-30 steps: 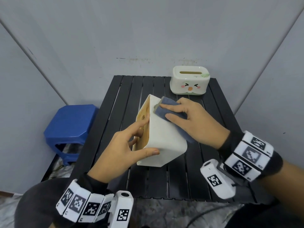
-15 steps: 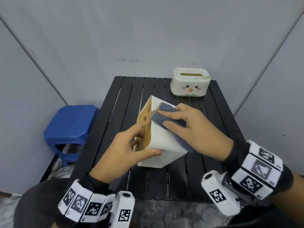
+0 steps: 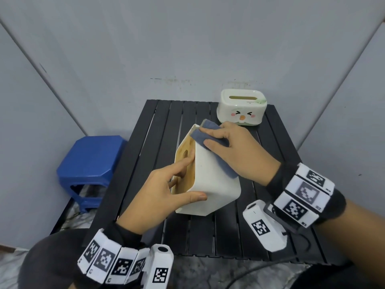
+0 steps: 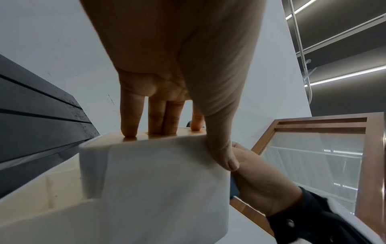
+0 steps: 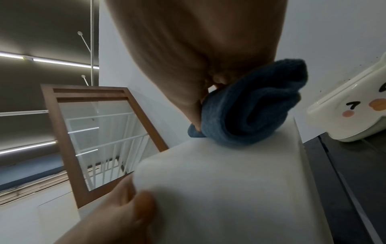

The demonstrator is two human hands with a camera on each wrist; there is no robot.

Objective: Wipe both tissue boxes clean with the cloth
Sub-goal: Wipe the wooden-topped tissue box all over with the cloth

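**Wiping the tipped box**

On the dark slatted surface (image 3: 193, 230), a white box (image 3: 216, 184) is lying tipped on its side, near the middle, with its wooden lid facing left. The left hand (image 3: 164, 195) is gripping the near end of this box: the thumb is lying on the white upper side and the fingers (image 4: 129, 118) are pressing on the wooden lid. The right hand (image 3: 237, 151) is pressing a blue cloth (image 3: 208, 138) on the far upper edge of the box, fingers bent over the folded cloth and clamped on it. The second box (image 3: 241, 110), with a small drawn face, is standing upright at the far right of the surface, apart from both hands. A blue stool (image 3: 89, 161) is standing on the floor, to the left of the surface.
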